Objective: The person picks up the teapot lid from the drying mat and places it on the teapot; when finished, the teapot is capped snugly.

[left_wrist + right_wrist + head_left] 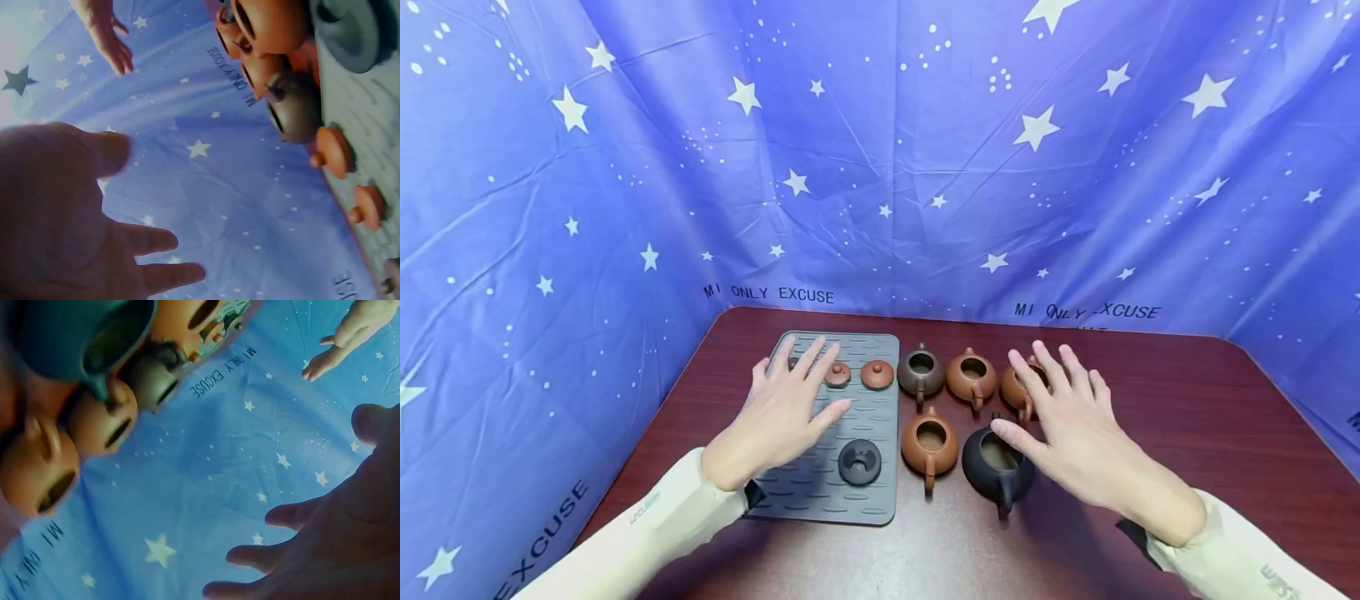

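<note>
My left hand (772, 421) hovers with spread fingers above a grey mat (872, 418), holding nothing. Two reddish-brown teapot lids (877, 377) lie at the mat's far side; a dark lid (792, 363) beside them is mostly hidden by my fingers. A larger black lid (860, 473) rests nearer me. My right hand (1078, 437), fingers also spread and holding nothing, is over the right side of a group of lidless teapots. These are a dark brown teapot (907, 380), three orange-brown teapots (913, 454), one partly behind my fingers, and a black teapot (979, 477) in front.
The dark red wooden table (1195, 400) carries the mat on the left and the teapots just right of it. A blue star-printed cloth (880, 167) hangs behind and along the sides. The teapots stand close together, their handles towards me.
</note>
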`<state>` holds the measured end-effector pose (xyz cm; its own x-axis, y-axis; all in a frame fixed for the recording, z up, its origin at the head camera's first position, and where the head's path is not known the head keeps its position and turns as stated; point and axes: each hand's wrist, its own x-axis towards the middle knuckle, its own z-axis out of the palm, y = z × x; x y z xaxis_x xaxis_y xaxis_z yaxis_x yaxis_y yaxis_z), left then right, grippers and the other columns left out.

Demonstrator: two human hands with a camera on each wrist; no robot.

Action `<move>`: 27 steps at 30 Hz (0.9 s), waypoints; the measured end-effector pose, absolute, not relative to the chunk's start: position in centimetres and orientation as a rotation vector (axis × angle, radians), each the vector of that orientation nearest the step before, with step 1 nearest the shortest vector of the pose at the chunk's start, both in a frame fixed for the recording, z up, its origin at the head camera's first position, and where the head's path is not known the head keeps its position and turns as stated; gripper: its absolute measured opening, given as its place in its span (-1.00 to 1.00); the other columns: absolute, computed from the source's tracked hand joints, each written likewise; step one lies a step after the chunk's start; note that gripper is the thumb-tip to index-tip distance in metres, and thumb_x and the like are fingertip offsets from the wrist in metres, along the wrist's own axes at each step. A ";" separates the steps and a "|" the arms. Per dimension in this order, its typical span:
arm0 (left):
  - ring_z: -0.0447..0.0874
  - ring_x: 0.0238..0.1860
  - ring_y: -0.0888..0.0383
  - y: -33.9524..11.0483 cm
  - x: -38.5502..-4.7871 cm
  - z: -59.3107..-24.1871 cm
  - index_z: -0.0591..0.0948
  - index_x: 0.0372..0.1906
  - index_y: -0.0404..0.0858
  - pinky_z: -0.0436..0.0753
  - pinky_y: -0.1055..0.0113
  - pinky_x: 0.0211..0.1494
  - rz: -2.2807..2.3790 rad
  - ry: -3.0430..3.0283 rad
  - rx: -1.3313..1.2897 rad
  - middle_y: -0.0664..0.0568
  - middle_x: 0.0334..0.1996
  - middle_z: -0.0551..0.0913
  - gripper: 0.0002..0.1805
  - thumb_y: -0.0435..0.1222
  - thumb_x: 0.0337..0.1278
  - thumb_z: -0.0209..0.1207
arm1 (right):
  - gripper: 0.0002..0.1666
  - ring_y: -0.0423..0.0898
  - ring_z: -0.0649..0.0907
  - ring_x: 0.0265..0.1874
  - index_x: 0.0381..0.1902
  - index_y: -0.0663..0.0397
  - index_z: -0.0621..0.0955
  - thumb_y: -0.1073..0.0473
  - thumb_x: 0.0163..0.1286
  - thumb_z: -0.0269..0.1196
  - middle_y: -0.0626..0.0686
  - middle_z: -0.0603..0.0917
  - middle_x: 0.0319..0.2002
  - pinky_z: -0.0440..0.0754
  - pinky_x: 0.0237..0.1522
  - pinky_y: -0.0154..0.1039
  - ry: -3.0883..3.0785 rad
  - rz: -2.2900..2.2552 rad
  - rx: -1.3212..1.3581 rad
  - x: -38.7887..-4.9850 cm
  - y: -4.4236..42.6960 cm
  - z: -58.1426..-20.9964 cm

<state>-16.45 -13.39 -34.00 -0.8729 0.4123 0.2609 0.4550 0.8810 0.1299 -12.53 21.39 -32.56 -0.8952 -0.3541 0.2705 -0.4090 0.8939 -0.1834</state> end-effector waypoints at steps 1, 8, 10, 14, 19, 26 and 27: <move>0.09 0.31 -0.25 -13.7 -16.5 -34.4 0.27 0.40 -0.16 0.19 -0.23 0.10 -0.271 -2.795 -0.667 -0.10 0.33 0.29 -0.26 0.13 0.22 0.04 | -0.05 0.31 -0.10 0.38 0.48 0.05 0.08 -0.33 0.34 0.05 0.29 0.03 0.41 -0.10 0.15 0.42 -2.829 0.369 0.586 -12.5 21.3 -33.0; 0.41 -0.17 -0.14 -16.4 -16.8 -38.1 0.56 -0.03 -0.32 0.43 0.05 -0.22 -0.241 -2.689 -0.689 -0.11 -0.20 0.57 -0.55 -0.15 0.00 0.32 | -0.17 0.28 0.03 0.36 0.38 0.07 0.27 -0.22 0.30 0.19 0.23 0.16 0.36 0.03 0.16 0.36 -2.786 0.541 0.762 -13.1 20.6 -36.8; 0.43 -0.22 -0.12 -17.2 -16.9 -39.4 0.56 -0.11 -0.33 0.46 0.06 -0.22 -0.255 -2.698 -0.678 -0.10 -0.28 0.57 -0.60 -0.19 -0.03 0.33 | -0.17 0.26 0.06 0.36 0.36 0.06 0.31 -0.18 0.25 0.26 0.20 0.19 0.36 0.04 0.17 0.37 -2.770 0.578 0.838 -13.5 20.2 -37.8; 0.44 -0.29 -0.03 -18.4 -16.9 -41.3 0.55 -0.24 -0.30 0.48 0.13 -0.22 -0.291 -2.741 -0.661 -0.01 -0.39 0.53 -0.69 -0.21 -0.05 0.33 | -0.18 0.23 0.16 0.33 0.31 0.10 0.36 -0.04 0.15 0.37 0.15 0.28 0.31 0.09 0.17 0.35 -2.726 0.613 0.963 -14.3 19.4 -39.2; 0.38 -0.35 0.06 -19.2 -16.6 -41.7 0.53 -0.32 -0.26 0.45 0.20 -0.28 -0.335 -2.779 -0.640 0.07 -0.43 0.44 -0.75 -0.24 -0.05 0.33 | -0.22 0.23 0.31 0.22 0.23 0.21 0.43 0.04 0.10 0.42 0.16 0.42 0.17 0.31 0.10 0.23 -2.678 0.615 1.046 -15.2 18.6 -40.2; 0.34 -0.41 0.05 -19.7 -16.3 -41.8 0.48 -0.46 -0.20 0.41 0.22 -0.34 -0.367 -2.755 -0.629 0.11 -0.50 0.34 -0.81 -0.39 -0.08 0.31 | -0.28 0.07 0.39 0.11 0.18 0.23 0.47 0.02 0.13 0.40 0.10 0.47 0.09 0.41 0.04 0.05 -2.735 0.596 1.085 -16.0 17.8 -40.9; 0.34 -0.41 0.06 -19.8 -16.2 -41.8 0.48 -0.47 -0.19 0.41 0.22 -0.34 -0.367 -2.760 -0.625 0.12 -0.50 0.34 -0.81 -0.39 -0.08 0.30 | -0.29 0.06 0.39 0.10 0.18 0.22 0.47 0.02 0.13 0.40 0.10 0.47 0.08 0.41 0.04 0.04 -2.742 0.595 1.086 -16.0 17.8 -41.0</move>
